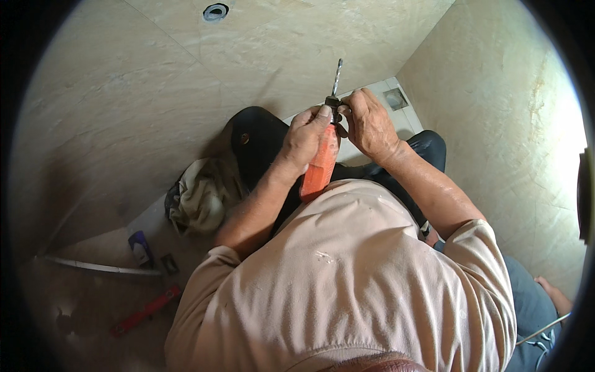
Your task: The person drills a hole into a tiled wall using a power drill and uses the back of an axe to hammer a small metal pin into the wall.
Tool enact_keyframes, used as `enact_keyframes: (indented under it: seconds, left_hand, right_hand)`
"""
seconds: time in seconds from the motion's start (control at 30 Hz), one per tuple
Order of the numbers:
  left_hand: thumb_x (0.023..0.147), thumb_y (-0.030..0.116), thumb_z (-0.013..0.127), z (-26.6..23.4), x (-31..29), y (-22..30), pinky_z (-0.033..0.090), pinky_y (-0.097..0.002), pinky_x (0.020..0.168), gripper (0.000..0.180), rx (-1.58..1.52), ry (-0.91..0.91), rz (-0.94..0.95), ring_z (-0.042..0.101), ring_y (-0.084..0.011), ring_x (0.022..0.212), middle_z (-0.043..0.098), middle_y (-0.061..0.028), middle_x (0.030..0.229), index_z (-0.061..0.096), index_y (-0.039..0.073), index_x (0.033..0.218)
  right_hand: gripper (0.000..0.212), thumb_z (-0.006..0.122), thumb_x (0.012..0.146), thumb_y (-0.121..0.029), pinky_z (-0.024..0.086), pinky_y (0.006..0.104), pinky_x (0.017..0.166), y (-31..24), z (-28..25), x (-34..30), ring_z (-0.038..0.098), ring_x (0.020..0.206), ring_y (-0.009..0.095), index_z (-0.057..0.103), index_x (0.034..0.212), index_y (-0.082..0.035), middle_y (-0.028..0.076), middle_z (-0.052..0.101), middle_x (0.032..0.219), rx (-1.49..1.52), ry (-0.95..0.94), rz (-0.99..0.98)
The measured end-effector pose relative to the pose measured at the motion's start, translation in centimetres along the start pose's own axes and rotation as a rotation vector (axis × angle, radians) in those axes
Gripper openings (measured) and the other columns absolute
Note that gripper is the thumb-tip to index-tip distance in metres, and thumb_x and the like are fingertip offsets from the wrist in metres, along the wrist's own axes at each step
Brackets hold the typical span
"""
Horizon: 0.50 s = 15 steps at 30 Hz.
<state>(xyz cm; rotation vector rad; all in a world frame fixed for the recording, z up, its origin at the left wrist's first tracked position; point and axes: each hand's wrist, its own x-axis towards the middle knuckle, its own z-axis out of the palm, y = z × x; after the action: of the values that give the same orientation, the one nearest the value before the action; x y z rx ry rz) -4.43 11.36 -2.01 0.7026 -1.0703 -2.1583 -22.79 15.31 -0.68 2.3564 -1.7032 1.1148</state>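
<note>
An orange power drill (319, 166) stands upright in front of my chest, its lower end close to my shirt. A spiral drill bit (337, 77) points up from the dark chuck (333, 101) at its top. My left hand (302, 141) is wrapped round the upper part of the drill, thumb against the chuck. From the other side, my right hand (372, 127) pinches at the chuck's side with bent fingers. Whether a small chuck key sits between those fingers cannot be made out.
Beige tiled walls rise ahead and to the right; one has a round pipe opening (215, 12). A square drain (395, 98) lies in the corner. Left are a crumpled cloth (204, 195), a purple package (141, 249) and a red bar-shaped tool (145, 311). Another person's leg (527, 297) shows lower right.
</note>
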Motion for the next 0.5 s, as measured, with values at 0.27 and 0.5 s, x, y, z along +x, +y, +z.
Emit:
enact_keyframes:
  seconds: [0.27, 0.5]
  left_hand:
    - [0.111, 0.034, 0.054, 0.8, 1.0, -1.9, 0.048, -0.0273, 0.066, 0.039, 0.469, 0.285, 0.117, 0.054, -0.0092, 0.072, 0.06, 0.0003, 0.081, 0.068, -0.002, 0.102]
    - [0.108, 0.043, 0.057, -2.2, -0.5, -0.3, 0.058, -0.035, 0.078, 0.041, 0.114, 0.095, 0.039, 0.07, -0.0187, 0.085, 0.072, -0.0101, 0.091, 0.067, 0.004, 0.1]
  right_hand:
    - [0.027, 0.054, 0.109, -0.022, 0.049, 0.0543, 0.065, -2.1, 2.9, 0.0, 0.063, 0.071, 0.049, 0.053, 0.105, 0.005, 0.028, 0.064, 0.077, 0.253, 0.15, 0.645]
    - [0.034, 0.054, 0.11, -0.032, 0.053, 0.0363, 0.063, 6.4, 2.8, -3.2, 0.059, 0.058, 0.021, 0.065, 0.101, -0.001, 0.007, 0.061, 0.07, 0.827, 0.214, 1.134]
